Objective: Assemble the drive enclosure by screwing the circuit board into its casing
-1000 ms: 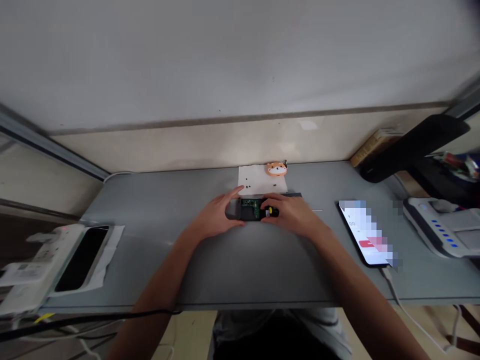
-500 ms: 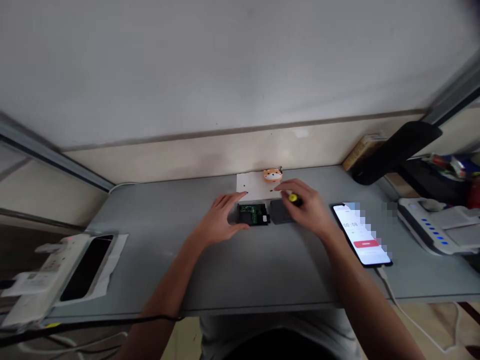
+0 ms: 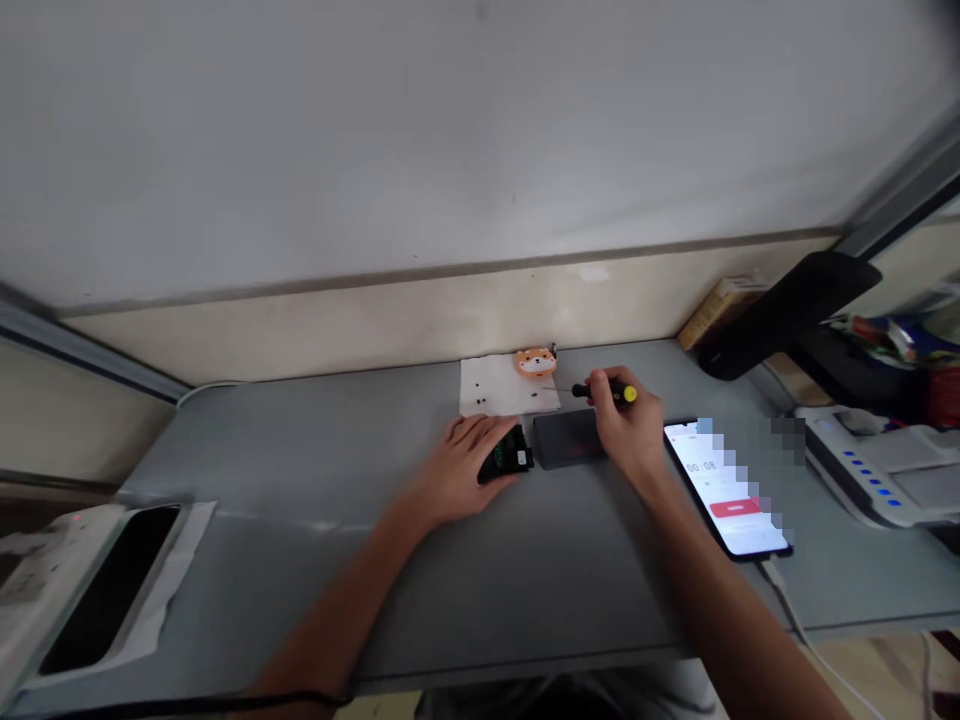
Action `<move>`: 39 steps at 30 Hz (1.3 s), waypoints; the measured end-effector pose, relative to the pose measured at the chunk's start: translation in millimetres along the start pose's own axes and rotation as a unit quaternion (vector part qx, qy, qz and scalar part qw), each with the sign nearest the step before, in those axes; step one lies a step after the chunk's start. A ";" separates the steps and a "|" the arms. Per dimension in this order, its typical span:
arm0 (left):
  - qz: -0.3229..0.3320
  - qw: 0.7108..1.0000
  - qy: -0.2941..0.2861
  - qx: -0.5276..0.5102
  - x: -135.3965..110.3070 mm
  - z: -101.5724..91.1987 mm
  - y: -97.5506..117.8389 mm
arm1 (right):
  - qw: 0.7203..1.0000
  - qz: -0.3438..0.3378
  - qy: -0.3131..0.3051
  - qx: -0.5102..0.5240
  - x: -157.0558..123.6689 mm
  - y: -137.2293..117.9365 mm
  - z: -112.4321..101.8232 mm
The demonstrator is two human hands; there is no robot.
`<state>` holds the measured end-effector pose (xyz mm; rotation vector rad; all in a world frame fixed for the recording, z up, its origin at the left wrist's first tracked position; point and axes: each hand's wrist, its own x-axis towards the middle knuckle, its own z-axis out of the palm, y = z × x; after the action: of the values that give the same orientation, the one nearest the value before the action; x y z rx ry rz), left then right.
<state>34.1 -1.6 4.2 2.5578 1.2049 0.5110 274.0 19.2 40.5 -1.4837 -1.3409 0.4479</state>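
The screwdriver [image 3: 604, 392] in the right hand [image 3: 628, 432] is black with a yellow end. Under the left hand [image 3: 463, 470], the circuit board [image 3: 508, 456] shows green and black. Between the hands lies a dark grey case [image 3: 566, 440]; beyond them sits an orange-and-white dog charm [image 3: 535, 362].

Grey tabletop [image 3: 262, 570], contents: 1 orange shiba-face figure [image 3: 535, 362] at back edge; 1 smartphone [image 3: 720, 490] showing timer, red button, white cable attached; 1 white device [image 3: 862, 470] with row of blue lights; 1 black tablet [image 3: 109, 590] on white paper, beside 1 white power strip [image 3: 52, 570]; 1 cardboard box [image 3: 720, 315] in back corner.

Two hands [image 3: 457, 470] [image 3: 626, 430], one screwdriver [image 3: 609, 393], one circuit board [image 3: 510, 455], one dark case [image 3: 566, 440], one paper sheet [image 3: 495, 385], one phone [image 3: 712, 485].
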 end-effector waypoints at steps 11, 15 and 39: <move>-0.043 0.998 -0.013 -0.037 -1.4 0.4 -5.6 | 0.999 -0.012 -0.025 -0.028 -1.6 1.4 4.1; -0.054 0.998 -0.020 -0.039 -1.9 1.5 -5.7 | 0.999 -0.026 -0.028 -0.015 -2.4 -0.6 2.0; -0.083 0.991 0.044 -0.100 1.3 -1.8 1.9 | 0.936 0.286 -0.057 0.194 -1.1 -15.1 9.5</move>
<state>35.4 -1.6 6.8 2.2669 1.3102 0.6747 258.4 19.9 49.2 -1.5044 -0.8149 1.1209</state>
